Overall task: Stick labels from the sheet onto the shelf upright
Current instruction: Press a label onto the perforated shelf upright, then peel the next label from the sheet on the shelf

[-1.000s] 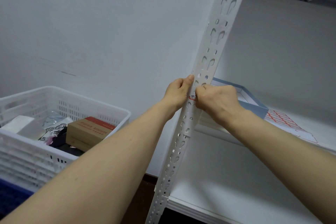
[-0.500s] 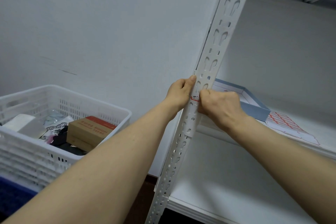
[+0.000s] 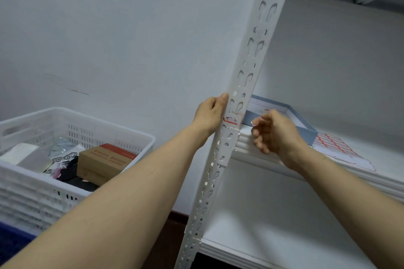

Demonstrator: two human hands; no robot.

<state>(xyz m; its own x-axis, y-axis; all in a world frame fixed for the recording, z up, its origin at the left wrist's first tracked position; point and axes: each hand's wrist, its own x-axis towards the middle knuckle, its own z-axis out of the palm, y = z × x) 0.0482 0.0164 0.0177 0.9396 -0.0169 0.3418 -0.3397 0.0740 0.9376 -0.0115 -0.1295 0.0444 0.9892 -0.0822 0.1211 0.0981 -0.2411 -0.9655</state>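
Left hand (image 3: 210, 113): curled round the left edge of the upright (image 3: 251, 67), thumb lying up along the metal.
Right hand (image 3: 276, 133): clear of the upright, just beside it on the right, fingers loosely curled, gripping nothing that can be made out.
Label (image 3: 230, 119): white with red edging, stuck across the upright's face, level with the left hand and just above the shelf (image 3: 258, 152) joint.
Label sheet (image 3: 337, 148): red grid, flat on the shelf beside a blue-walled tray (image 3: 311, 136).
Basket (image 3: 98, 121): white, at left, holding a cardboard box (image 3: 105, 159).
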